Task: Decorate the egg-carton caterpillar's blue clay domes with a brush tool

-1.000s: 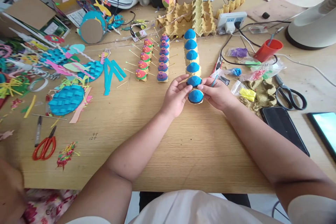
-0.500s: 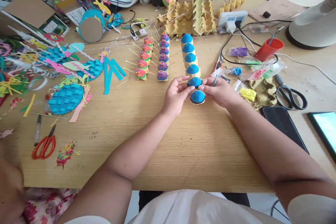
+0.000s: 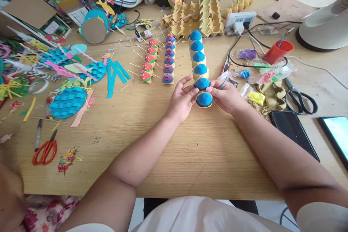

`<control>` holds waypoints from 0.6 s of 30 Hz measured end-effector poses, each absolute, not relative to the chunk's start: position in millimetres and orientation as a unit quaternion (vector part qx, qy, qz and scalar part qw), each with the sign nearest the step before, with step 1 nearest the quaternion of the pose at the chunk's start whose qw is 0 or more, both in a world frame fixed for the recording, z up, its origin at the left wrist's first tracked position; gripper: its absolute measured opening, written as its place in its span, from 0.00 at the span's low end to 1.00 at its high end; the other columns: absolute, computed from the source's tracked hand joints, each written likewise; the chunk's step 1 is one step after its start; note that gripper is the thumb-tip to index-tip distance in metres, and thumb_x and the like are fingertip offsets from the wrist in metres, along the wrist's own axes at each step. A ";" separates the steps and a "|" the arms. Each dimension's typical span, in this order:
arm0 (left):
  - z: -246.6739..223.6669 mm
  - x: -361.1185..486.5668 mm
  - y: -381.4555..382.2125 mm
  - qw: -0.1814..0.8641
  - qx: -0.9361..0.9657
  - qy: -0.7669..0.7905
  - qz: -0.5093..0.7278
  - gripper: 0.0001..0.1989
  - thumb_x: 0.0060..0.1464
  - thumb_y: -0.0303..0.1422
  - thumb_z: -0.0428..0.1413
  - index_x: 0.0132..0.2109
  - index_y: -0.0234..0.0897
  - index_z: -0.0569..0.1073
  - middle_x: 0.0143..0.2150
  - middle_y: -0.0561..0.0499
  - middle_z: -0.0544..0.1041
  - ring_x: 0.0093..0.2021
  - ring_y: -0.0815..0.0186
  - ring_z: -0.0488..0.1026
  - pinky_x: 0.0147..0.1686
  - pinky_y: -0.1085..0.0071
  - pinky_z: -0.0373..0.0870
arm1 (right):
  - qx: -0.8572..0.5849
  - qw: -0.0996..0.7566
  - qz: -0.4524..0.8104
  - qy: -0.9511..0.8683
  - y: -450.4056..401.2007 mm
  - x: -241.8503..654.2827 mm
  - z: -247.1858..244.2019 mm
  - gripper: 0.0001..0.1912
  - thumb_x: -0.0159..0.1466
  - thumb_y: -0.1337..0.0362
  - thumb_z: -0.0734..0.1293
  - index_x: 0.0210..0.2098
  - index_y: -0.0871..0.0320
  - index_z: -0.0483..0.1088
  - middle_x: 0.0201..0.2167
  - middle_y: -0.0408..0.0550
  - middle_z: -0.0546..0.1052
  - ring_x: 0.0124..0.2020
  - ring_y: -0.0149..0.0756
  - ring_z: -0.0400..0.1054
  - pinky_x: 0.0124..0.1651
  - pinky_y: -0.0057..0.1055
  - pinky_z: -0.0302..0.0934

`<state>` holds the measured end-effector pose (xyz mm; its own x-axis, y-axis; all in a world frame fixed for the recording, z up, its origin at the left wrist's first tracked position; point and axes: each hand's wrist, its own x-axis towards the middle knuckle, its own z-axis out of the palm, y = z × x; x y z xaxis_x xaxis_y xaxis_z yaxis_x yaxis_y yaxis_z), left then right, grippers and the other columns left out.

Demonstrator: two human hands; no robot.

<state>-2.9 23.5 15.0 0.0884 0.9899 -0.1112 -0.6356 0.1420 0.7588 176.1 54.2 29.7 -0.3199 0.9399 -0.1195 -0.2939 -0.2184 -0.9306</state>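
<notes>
Between my hands is an egg carton strip (image 3: 199, 68), a row of several bumps capped with blue clay. Dark bands edge the two bumps nearest me. My left hand (image 3: 183, 99) pinches the second-nearest bump from the left, thumb at its dark band. From the right, my right hand (image 3: 224, 95) grips the same bump; a thin blue stick-like piece (image 3: 223, 83) shows at its fingers. To the left stand two finished-looking caterpillars, one red and green (image 3: 148, 66), one purple and blue (image 3: 168, 69), with pins sticking out of their sides.
Egg cartons (image 3: 187, 25) and a power strip (image 3: 241, 19) lie at the back. On the right are clay packets (image 3: 256, 97), black scissors (image 3: 300, 98), a red cup (image 3: 280, 51) and a phone (image 3: 293, 134). Red scissors (image 3: 45, 151) and paper crafts (image 3: 67, 102) lie left, near another person (image 3: 11, 188).
The far end of the blue-capped strip has risen and tipped slightly to the right. Both hands keep their hold at the near end.
</notes>
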 end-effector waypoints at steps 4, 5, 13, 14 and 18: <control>14.8 -2.7 24.6 0.682 0.270 0.331 0.593 0.31 0.49 0.33 0.78 0.57 0.48 0.76 0.41 0.58 0.88 0.41 0.70 0.85 0.43 0.74 0.74 | -0.363 0.448 0.704 -0.416 53.0 174.1 25.6 0.28 0.41 0.49 0.91 0.28 0.56 0.77 0.25 0.38 0.79 0.27 0.27 0.70 0.32 0.28 0.67; 14.8 -2.7 24.8 0.682 0.270 0.328 0.595 0.30 0.48 0.34 0.78 0.56 0.48 0.76 0.41 0.58 0.88 0.40 0.70 0.84 0.43 0.74 0.74 | -0.360 0.447 0.707 -0.413 53.0 173.9 24.8 0.28 0.42 0.49 0.91 0.28 0.56 0.76 0.25 0.38 0.79 0.27 0.27 0.70 0.33 0.28 0.68; 14.5 -5.8 25.1 0.702 0.261 0.305 0.588 0.23 0.56 0.32 0.74 0.56 0.51 0.78 0.38 0.61 0.84 0.34 0.74 0.79 0.38 0.75 0.72 | -0.348 0.452 0.722 -0.392 52.2 173.6 25.0 0.28 0.42 0.50 0.91 0.28 0.56 0.76 0.24 0.36 0.77 0.25 0.25 0.68 0.30 0.27 0.67; 14.3 -6.2 25.3 0.704 0.258 0.303 0.588 0.23 0.56 0.32 0.74 0.56 0.51 0.79 0.38 0.61 0.84 0.33 0.74 0.79 0.37 0.75 0.73 | -0.348 0.453 0.720 -0.394 51.9 173.6 25.0 0.28 0.42 0.50 0.91 0.28 0.56 0.76 0.24 0.37 0.77 0.25 0.25 0.68 0.30 0.27 0.67; 13.5 -6.4 26.2 0.707 0.246 0.301 0.591 0.21 0.55 0.32 0.75 0.53 0.49 0.79 0.42 0.58 0.86 0.38 0.71 0.81 0.38 0.74 0.75 | -0.345 0.444 0.721 -0.404 50.9 172.6 24.6 0.27 0.43 0.50 0.91 0.29 0.56 0.78 0.25 0.37 0.78 0.26 0.26 0.69 0.31 0.28 0.68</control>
